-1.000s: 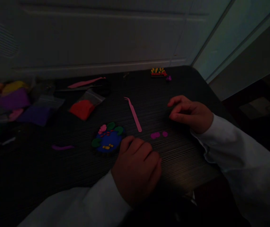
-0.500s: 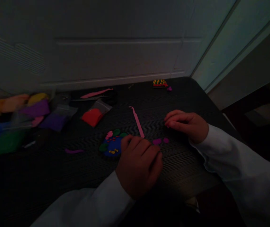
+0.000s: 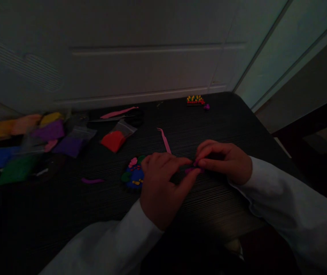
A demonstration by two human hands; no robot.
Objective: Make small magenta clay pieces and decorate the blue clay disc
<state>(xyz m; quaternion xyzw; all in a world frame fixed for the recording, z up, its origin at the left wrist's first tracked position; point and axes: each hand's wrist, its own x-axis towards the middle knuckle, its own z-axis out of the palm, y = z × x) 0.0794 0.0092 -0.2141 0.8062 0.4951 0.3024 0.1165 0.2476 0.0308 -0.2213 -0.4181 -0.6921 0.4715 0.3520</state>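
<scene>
I'm seeing pink tweezers (image 3: 165, 142), purple bits (image 3: 190, 170), a blue-and-green pond piece (image 3: 135, 175) and a dark, kinda streaky table (image 3: 223, 204) from here

The left hand (image 3: 163, 187) covers the right side of the blue pond (image 3: 135, 176) and the bottom end of the pink tweezers (image 3: 165, 141). Fingers (image 3: 213, 165) hide bits of the flat purple pieces (image 3: 189, 170), so I can't tell if the right hand (image 3: 228, 162) has one. Both white sleeves (image 3: 289, 198) get cut off. Something at the back of the desk (image 3: 94, 214) is too tiny to name.
</scene>
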